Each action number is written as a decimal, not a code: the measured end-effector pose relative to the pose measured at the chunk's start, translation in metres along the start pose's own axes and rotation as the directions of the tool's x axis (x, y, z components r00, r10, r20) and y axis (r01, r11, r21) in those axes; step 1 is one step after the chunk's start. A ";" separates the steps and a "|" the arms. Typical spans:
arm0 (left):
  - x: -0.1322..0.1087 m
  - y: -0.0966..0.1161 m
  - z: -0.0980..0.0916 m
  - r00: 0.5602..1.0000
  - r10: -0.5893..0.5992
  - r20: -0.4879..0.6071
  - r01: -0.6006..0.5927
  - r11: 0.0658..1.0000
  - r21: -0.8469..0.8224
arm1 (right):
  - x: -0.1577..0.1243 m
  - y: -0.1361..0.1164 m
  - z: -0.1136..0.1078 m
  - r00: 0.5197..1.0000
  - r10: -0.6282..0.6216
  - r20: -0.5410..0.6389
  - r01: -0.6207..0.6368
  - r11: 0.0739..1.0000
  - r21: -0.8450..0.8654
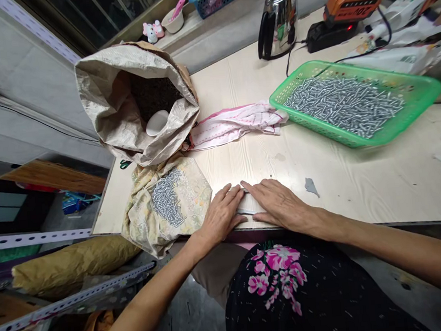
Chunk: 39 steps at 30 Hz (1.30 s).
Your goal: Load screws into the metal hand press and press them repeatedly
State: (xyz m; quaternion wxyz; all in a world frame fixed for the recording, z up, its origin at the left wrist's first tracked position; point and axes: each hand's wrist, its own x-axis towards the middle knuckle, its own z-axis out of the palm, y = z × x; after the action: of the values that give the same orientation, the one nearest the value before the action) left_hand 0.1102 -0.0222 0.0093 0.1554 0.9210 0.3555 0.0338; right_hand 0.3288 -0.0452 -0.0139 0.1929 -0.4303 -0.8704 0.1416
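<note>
Both hands lie flat on the pale wooden table (360, 179) near its front edge, fingertips nearly meeting. My left hand (220, 214) has its fingers stretched out and pressed on the tabletop. My right hand (277, 201) lies the same way opposite it. Small metal pieces (245, 190) show between and under the fingertips. Beside my left hand is a patterned cloth (191, 188) with a heap of small silver screws (167, 198) on it.
A green plastic basket (412, 112) full of silver screws stands at the right. An open paper sack (122, 102) with a white scoop (157, 122) stands at the back left, a pink-white cloth (236, 123) next to it. A kettle (277, 19) and an orange charger (351, 2) are at the back.
</note>
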 end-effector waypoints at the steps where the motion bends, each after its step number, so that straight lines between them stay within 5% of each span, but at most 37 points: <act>1: 0.007 -0.002 -0.002 0.999 0.027 0.046 -0.027 1.000 -0.001 | -0.001 0.000 0.000 1.000 0.020 -0.003 -0.020 1.000 -0.011; 7: 0.027 -0.004 -0.015 0.981 0.029 0.190 -0.043 0.996 0.072 | -0.006 -0.006 -0.007 0.986 0.153 0.069 -0.144 0.982 -0.119; 13: 0.041 -0.003 -0.018 0.969 0.024 0.246 -0.048 0.994 0.094 | 0.001 0.004 -0.009 0.994 0.107 0.036 -0.102 0.988 -0.117; 23: 0.046 0.003 -0.004 0.980 -0.105 0.168 0.076 0.982 0.170 | 0.013 0.019 0.001 0.996 0.065 0.055 -0.056 0.988 -0.144; 29: 0.019 0.029 0.024 0.991 -0.067 -0.118 0.081 0.989 0.126 | 0.014 0.038 -0.020 0.993 0.036 0.116 -0.027 0.996 -0.081; 34: 0.004 0.051 0.048 0.995 0.000 -0.102 0.004 0.999 0.036 | 0.029 0.060 -0.020 0.990 0.039 0.135 -0.020 0.990 -0.139; 39: -0.001 0.053 0.050 0.994 -0.015 -0.107 0.008 0.998 -0.070 | 0.055 0.081 -0.019 0.993 -0.019 0.119 0.030 0.996 -0.089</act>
State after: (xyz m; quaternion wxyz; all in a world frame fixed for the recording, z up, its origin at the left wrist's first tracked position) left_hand 0.1522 -0.0735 -0.0219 0.1681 0.9099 0.3673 0.0947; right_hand 0.3630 0.0482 -0.0186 0.1233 -0.4189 -0.8909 0.1250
